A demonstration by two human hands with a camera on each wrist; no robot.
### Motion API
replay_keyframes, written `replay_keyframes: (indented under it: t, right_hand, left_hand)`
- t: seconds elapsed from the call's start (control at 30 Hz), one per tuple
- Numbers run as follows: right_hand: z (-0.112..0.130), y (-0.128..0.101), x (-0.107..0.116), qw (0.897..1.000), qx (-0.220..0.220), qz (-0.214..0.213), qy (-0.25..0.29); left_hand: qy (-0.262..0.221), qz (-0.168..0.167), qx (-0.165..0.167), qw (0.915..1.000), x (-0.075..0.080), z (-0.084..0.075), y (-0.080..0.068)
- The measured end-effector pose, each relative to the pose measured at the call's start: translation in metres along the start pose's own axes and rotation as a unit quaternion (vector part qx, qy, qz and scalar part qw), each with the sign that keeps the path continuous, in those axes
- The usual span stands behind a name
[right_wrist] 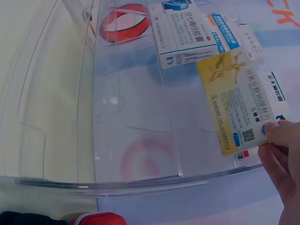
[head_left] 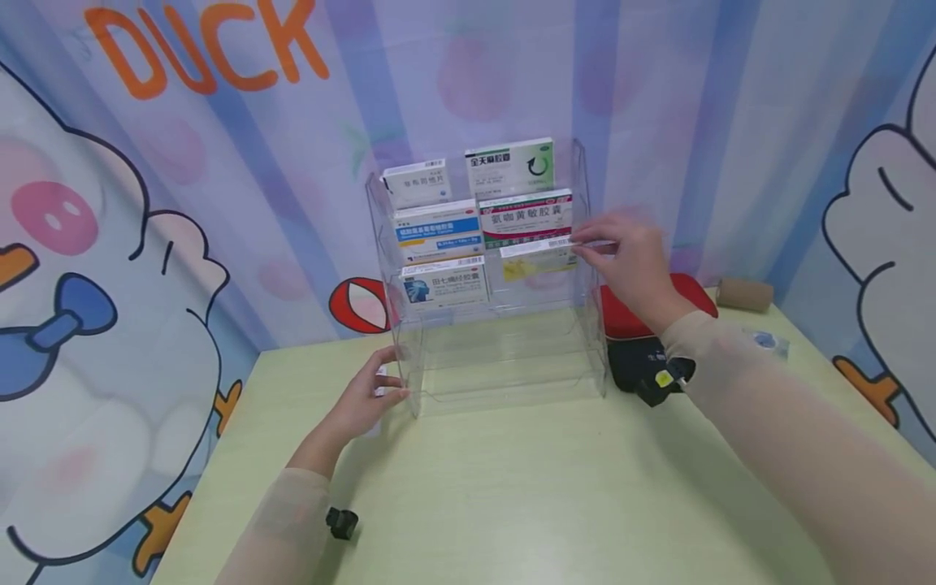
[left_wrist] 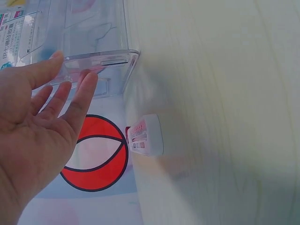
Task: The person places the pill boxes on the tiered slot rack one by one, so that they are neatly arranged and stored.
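My right hand (head_left: 630,253) pinches one end of a white and yellow medicine box (right_wrist: 236,101) between thumb and fingers. The box is tilted at the right of the third tier of a clear acrylic display rack (head_left: 504,357), in front of a red and white medicine box (head_left: 526,218). Beside it on the same tier is a white medicine box (head_left: 444,284) with a blue picture. My left hand (head_left: 366,394) is at the rack's lower left side, its fingers loosely extended and the fingertips right at the side panel (left_wrist: 101,58).
More medicine boxes fill the upper tiers, among them a blue and white box (head_left: 439,231). Behind my left hand a small white bottle (left_wrist: 147,136) stands on the table (head_left: 512,487). Right of the rack lie a red and black pouch (head_left: 621,313) and a brown roll (head_left: 744,294).
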State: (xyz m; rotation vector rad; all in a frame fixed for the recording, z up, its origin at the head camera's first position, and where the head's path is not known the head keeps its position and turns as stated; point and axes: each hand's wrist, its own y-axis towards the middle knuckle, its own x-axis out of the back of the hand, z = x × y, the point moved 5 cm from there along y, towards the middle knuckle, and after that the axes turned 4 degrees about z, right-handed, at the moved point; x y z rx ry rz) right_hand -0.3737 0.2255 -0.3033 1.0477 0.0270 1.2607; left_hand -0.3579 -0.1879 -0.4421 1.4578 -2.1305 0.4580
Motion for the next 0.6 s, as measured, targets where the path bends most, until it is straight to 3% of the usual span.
replay_keyframes:
  t: [0.23, 0.4, 0.6]
  right_hand:
    - [0.001, -0.002, -0.012, 0.996, -0.019, 0.065, -0.064]
    - [0.004, -0.002, -0.016, 0.99, -0.057, 0.104, -0.082]
    - [0.004, -0.009, -0.016, 0.991, -0.057, 0.102, -0.071]
  left_hand:
    - [-0.001, -0.001, -0.006, 1.0, -0.002, -0.002, 0.0]
    - [-0.002, 0.002, -0.011, 0.9999, -0.003, -0.002, 0.001]
    - [0.002, 0.002, -0.014, 0.9999, -0.005, -0.001, 0.002]
